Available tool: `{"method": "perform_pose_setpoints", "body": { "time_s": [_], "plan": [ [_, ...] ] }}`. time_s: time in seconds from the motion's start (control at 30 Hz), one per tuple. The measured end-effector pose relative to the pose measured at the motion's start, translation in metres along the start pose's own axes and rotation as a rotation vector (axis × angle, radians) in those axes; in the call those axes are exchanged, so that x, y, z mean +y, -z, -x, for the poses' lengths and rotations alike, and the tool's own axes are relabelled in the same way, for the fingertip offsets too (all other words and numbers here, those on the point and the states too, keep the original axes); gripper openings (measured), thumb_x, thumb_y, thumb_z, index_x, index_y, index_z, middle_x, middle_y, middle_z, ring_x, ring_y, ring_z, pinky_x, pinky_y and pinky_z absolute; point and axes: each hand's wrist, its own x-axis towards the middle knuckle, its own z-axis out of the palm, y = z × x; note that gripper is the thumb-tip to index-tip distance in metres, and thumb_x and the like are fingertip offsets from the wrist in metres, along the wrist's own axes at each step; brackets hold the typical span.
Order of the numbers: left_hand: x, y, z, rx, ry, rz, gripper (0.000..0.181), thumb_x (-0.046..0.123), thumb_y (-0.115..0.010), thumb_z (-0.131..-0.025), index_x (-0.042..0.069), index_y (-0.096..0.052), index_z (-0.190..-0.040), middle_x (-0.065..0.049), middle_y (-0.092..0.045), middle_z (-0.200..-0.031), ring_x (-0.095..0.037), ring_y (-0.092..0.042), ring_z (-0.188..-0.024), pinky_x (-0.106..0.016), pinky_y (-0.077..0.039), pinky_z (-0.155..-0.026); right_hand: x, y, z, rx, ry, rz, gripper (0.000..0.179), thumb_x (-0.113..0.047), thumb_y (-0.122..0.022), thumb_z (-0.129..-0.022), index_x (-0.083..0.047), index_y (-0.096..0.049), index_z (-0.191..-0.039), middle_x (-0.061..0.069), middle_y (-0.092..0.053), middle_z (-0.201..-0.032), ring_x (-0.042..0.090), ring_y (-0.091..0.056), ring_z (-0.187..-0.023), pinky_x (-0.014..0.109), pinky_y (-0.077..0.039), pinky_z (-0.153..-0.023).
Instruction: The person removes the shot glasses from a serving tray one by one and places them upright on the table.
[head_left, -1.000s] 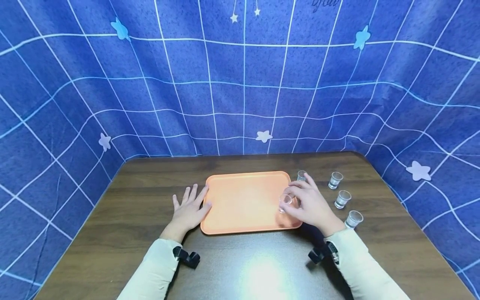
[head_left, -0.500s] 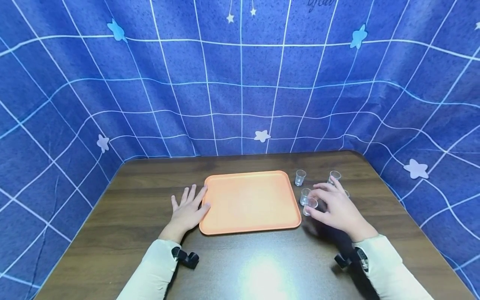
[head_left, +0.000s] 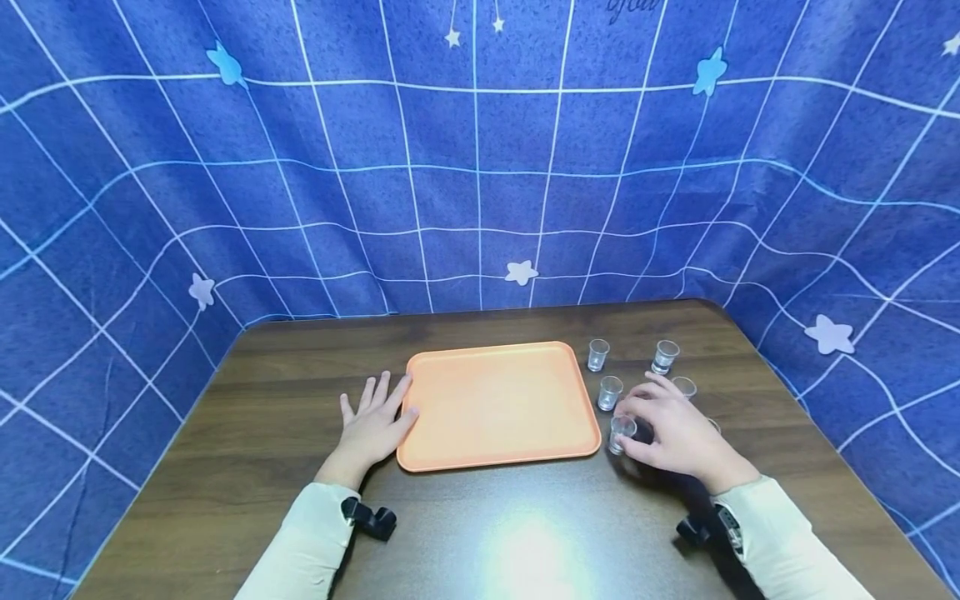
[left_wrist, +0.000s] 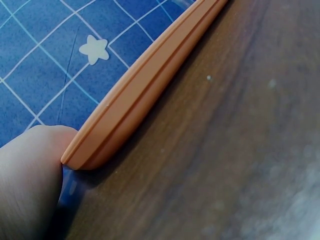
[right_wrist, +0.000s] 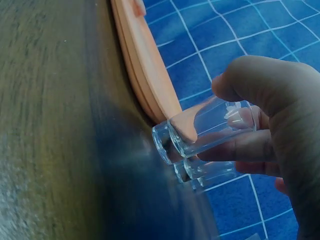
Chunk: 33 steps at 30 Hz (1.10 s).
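Note:
My right hand (head_left: 678,435) pinches a clear shot glass (head_left: 622,436) between thumb and fingers, just off the right front corner of an orange tray (head_left: 498,408). In the right wrist view the thumb lies at the rim of this shot glass (right_wrist: 212,122), with fingers behind its wall. My left hand (head_left: 370,435) lies with spread fingers at the tray's left edge. The left wrist view has the left thumb (left_wrist: 35,175) touching the tray's rim (left_wrist: 117,107). Two more shot glasses stand along the tray's right side, one at the back (head_left: 597,357) and one in the middle (head_left: 610,393).
Farther right stand a shot glass (head_left: 665,357), another partly behind the right hand (head_left: 684,387), and one mostly hidden with only its rim showing. The wooden table (head_left: 292,375) ends at a blue curtain (head_left: 450,200) behind and on both sides.
The right hand has moved the shot glass from over the tray's right part to the right, then slightly toward the person, beside the tray's front corner. The left hand stays in place.

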Motion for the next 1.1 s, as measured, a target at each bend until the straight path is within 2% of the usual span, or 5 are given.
{"method": "perform_pose_setpoints", "body": {
  "time_s": [0.5, 0.67, 0.8, 0.97, 1.1],
  "plan": [
    [-0.001, 0.001, 0.001, -0.001, 0.010, -0.004, 0.069, 0.063, -0.031, -0.103, 0.033, -0.017, -0.163, -0.015, -0.009, -0.169, -0.042, -0.001, -0.154, -0.074, 0.016, -0.109, -0.002, 0.000, -0.002, -0.071, 0.057, -0.006, 0.025, -0.027, -0.084, -0.070, -0.021, -0.070, -0.090, -0.012, -0.067, -0.089, 0.018, -0.064, -0.097, 0.060, -0.033, -0.106],
    [-0.002, -0.001, 0.002, 0.009, 0.002, -0.001, 0.068, 0.062, -0.031, -0.104, 0.033, -0.018, -0.163, -0.015, -0.011, -0.169, -0.042, -0.002, -0.154, -0.074, 0.014, -0.109, -0.002, 0.004, -0.001, -0.103, 0.045, 0.002, 0.028, -0.032, -0.085, -0.073, -0.021, -0.071, -0.095, -0.015, -0.067, -0.091, 0.020, -0.064, -0.102, 0.057, -0.028, -0.112],
    [-0.003, -0.003, 0.002, 0.021, -0.002, 0.003, 0.067, 0.061, -0.031, -0.104, 0.034, -0.018, -0.163, -0.016, -0.013, -0.169, -0.042, -0.004, -0.154, -0.074, 0.013, -0.110, 0.002, 0.013, -0.004, -0.044, 0.049, -0.003, 0.029, -0.034, -0.083, -0.075, -0.021, -0.072, -0.099, -0.013, -0.069, -0.094, 0.024, -0.064, -0.104, 0.051, -0.021, -0.118],
    [0.000, 0.002, 0.004, 0.017, 0.020, 0.068, 0.067, 0.058, -0.033, -0.105, 0.029, -0.017, -0.164, -0.020, -0.013, -0.167, -0.044, -0.005, -0.153, -0.075, 0.013, -0.109, 0.009, 0.037, -0.024, 0.042, 0.019, 0.042, 0.023, -0.027, -0.079, -0.079, -0.015, -0.074, -0.098, -0.002, -0.073, -0.098, 0.032, -0.064, -0.106, 0.056, -0.023, -0.117],
    [0.007, 0.027, 0.000, 0.045, 0.030, 0.082, 0.067, 0.056, -0.033, -0.106, 0.026, -0.018, -0.164, -0.025, -0.010, -0.167, -0.048, -0.004, -0.152, -0.076, 0.013, -0.108, 0.010, 0.064, -0.060, 0.004, -0.084, 0.070, 0.031, -0.026, -0.076, -0.086, -0.006, -0.072, -0.108, 0.008, -0.073, -0.106, 0.034, -0.063, -0.108, 0.059, -0.033, -0.109]
  ]
}}
